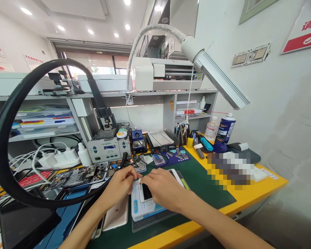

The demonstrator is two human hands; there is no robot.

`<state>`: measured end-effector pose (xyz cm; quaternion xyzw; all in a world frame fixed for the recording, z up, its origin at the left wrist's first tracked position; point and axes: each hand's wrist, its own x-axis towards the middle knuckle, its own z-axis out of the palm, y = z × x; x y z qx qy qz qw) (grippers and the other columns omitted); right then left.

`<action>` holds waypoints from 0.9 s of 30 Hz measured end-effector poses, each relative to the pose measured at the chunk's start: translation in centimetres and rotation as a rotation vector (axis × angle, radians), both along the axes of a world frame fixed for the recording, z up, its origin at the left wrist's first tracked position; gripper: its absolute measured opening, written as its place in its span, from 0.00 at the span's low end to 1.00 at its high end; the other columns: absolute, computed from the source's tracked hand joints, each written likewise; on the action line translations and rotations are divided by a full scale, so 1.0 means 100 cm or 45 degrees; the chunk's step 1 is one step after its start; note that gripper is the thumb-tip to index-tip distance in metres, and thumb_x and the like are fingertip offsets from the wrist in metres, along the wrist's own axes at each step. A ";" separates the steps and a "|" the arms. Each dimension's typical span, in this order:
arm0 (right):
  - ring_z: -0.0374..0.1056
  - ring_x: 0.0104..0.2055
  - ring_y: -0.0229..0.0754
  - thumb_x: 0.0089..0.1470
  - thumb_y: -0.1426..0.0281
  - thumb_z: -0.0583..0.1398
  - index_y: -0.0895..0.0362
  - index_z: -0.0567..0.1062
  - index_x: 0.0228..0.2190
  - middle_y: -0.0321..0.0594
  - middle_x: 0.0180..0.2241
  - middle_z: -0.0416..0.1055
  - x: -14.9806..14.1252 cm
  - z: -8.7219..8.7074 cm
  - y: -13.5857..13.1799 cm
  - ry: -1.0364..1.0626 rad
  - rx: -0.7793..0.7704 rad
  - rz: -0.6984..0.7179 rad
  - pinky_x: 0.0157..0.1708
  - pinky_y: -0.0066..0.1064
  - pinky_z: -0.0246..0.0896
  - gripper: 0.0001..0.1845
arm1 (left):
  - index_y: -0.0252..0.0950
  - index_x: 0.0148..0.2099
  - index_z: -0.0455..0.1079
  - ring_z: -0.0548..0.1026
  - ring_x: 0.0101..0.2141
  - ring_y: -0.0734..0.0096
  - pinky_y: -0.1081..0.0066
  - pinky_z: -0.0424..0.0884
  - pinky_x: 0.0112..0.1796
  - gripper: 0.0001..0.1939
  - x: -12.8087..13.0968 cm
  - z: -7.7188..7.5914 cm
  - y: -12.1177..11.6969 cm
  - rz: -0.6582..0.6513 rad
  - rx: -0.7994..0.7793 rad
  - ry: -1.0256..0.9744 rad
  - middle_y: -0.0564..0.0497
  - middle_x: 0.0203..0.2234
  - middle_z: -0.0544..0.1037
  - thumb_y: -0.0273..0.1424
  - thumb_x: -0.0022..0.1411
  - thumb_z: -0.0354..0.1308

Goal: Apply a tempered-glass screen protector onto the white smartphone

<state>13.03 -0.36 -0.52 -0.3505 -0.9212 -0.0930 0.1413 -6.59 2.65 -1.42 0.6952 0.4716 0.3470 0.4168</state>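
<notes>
The fingers (131, 172) of the left hand (121, 181) are bunching narrowly together at the upper edge of a white, rectangular phone with a black screen (146, 192); whether they are pinching anything, I cannot tell. The right hand (162, 186) is arching over the phone's upper right part, its fingers curling down near the left fingertips; their grip is hiding beneath the hand, so I cannot tell whether they are holding the phone. The phone is lying on a flat white-and-blue pad (139, 213), which is resting over a grey perforated mat (147, 225) on the yellow-edged desk (268, 186). Just left of the pad, a rose-gold, metallic-looking phone (116, 216) is lying back up.
</notes>
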 end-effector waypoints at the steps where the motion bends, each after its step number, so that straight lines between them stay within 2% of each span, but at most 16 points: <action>1: 0.68 0.37 0.45 0.55 0.82 0.55 0.60 0.73 0.41 0.41 0.35 0.78 -0.001 0.000 0.001 0.000 0.008 0.004 0.35 0.35 0.52 0.13 | 0.41 0.29 0.62 0.61 0.15 0.73 0.73 0.57 0.22 0.07 0.000 0.000 0.000 0.000 0.001 -0.004 0.63 0.09 0.66 0.26 0.54 0.45; 7: 0.68 0.37 0.46 0.54 0.82 0.56 0.60 0.73 0.43 0.42 0.35 0.78 -0.010 -0.004 0.010 -0.016 0.066 -0.002 0.35 0.36 0.54 0.15 | 0.41 0.30 0.63 0.60 0.14 0.73 0.73 0.56 0.22 0.06 -0.002 -0.004 0.002 0.012 0.001 -0.016 0.62 0.09 0.65 0.27 0.53 0.45; 12: 0.69 0.37 0.46 0.55 0.82 0.56 0.61 0.74 0.40 0.43 0.34 0.78 -0.012 -0.011 0.012 -0.015 0.109 -0.047 0.35 0.37 0.55 0.11 | 0.41 0.30 0.62 0.59 0.14 0.73 0.73 0.56 0.21 0.06 -0.001 -0.005 0.003 0.039 0.010 0.020 0.62 0.10 0.65 0.28 0.54 0.45; 15: 0.70 0.39 0.46 0.57 0.82 0.55 0.61 0.74 0.42 0.43 0.37 0.78 -0.002 -0.008 0.009 0.071 0.107 -0.102 0.37 0.36 0.56 0.13 | 0.41 0.31 0.62 0.62 0.15 0.73 0.72 0.59 0.23 0.05 -0.002 -0.006 0.004 0.061 0.025 0.056 0.60 0.16 0.70 0.29 0.56 0.45; 17: 0.70 0.41 0.46 0.58 0.83 0.54 0.60 0.74 0.44 0.43 0.38 0.78 0.009 -0.005 0.003 0.115 0.097 -0.148 0.39 0.36 0.57 0.15 | 0.40 0.33 0.64 0.64 0.17 0.72 0.71 0.59 0.24 0.06 -0.003 -0.007 0.004 0.067 0.043 0.097 0.58 0.20 0.72 0.29 0.57 0.47; 20: 0.70 0.41 0.47 0.57 0.84 0.54 0.61 0.74 0.45 0.44 0.40 0.78 0.029 -0.004 -0.013 0.118 0.063 -0.167 0.39 0.36 0.57 0.17 | 0.39 0.39 0.69 0.62 0.18 0.69 0.71 0.52 0.23 0.07 -0.004 -0.007 0.002 0.060 0.073 0.200 0.60 0.16 0.66 0.31 0.58 0.52; 22: 0.71 0.43 0.47 0.57 0.85 0.53 0.60 0.74 0.45 0.45 0.40 0.78 0.040 -0.008 -0.027 0.124 0.044 -0.153 0.42 0.37 0.59 0.18 | 0.39 0.42 0.70 0.63 0.19 0.67 0.70 0.52 0.23 0.10 -0.005 -0.004 -0.001 0.023 0.140 0.324 0.61 0.15 0.64 0.36 0.60 0.54; 27: 0.69 0.48 0.47 0.59 0.85 0.51 0.60 0.73 0.46 0.46 0.45 0.78 0.052 -0.022 -0.054 0.199 0.047 -0.094 0.48 0.38 0.60 0.19 | 0.37 0.52 0.70 0.72 0.29 0.61 0.67 0.61 0.30 0.23 -0.003 0.001 -0.009 -0.041 0.285 0.576 0.51 0.29 0.75 0.46 0.60 0.58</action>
